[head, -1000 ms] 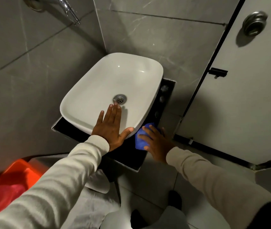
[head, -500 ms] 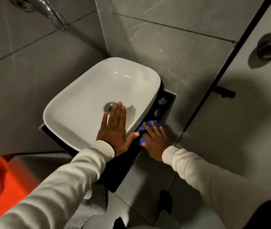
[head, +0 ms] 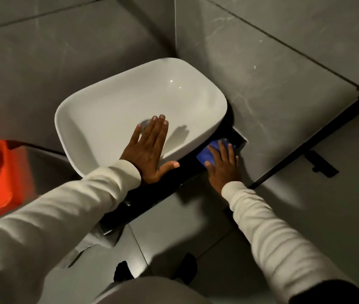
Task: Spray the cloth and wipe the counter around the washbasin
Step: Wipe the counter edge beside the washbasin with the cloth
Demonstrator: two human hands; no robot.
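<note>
My right hand point(head: 223, 164) pressed the crumpled blue cloth point(head: 209, 153) flat-fingered onto the narrow black counter point(head: 183, 172) beside the white ceramic washbasin point(head: 112, 110); my left hand point(head: 148, 150) lay spread inside it. That tight strip could have snagged the cloth.

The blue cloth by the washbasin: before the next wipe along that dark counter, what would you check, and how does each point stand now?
1. Blue cloth flat under the right hand: ok.
2. Cloth on the black counter, not on the washbasin: ok.
3. Left hand braced on the washbasin rim, clear of the cloth: ok.
4. Cloth damp from spray: cannot tell.
5. Room ahead toward the wall: not ok, the counter's end is close.
6. Counter under the left sleeve wiped: cannot tell.
</note>
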